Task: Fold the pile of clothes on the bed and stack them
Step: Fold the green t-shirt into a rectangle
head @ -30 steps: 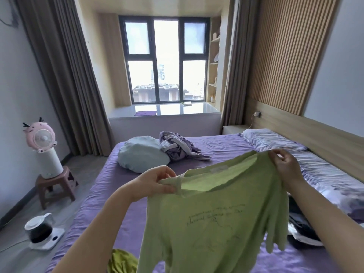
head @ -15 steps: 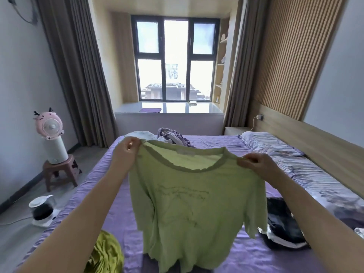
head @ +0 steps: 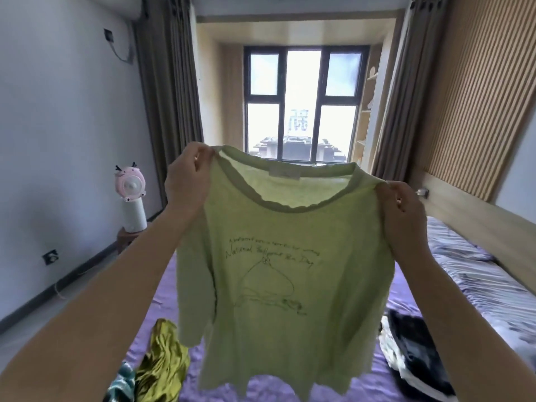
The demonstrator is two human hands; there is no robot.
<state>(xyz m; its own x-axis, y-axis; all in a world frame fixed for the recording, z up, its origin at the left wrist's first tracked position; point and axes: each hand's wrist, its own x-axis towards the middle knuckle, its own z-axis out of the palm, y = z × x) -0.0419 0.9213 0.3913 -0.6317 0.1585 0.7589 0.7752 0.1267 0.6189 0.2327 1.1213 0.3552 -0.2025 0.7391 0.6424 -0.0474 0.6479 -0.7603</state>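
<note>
A light green T-shirt (head: pixel 278 285) with a line drawing and handwriting on its front hangs spread out in the air over the purple bed (head: pixel 162 303). My left hand (head: pixel 188 181) pinches its left shoulder and my right hand (head: pixel 403 216) pinches its right shoulder, both raised at chest height. An olive-yellow garment (head: pixel 165 364) lies crumpled on the bed at the lower left, with a teal patterned cloth (head: pixel 121 384) beside it. A black and white garment (head: pixel 417 358) lies at the lower right. The shirt hides the middle of the bed.
A striped pillow and bedding (head: pixel 475 274) run along the wooden headboard on the right. A pink fan on a white base (head: pixel 132 198) stands on a stool by the left wall. Curtains frame the window (head: pixel 304 103) ahead.
Both hands have lifted the green T-shirt higher and stretched it flat between them. The view has tilted up, so the far clothes pile and cushion are now hidden behind the shirt.
</note>
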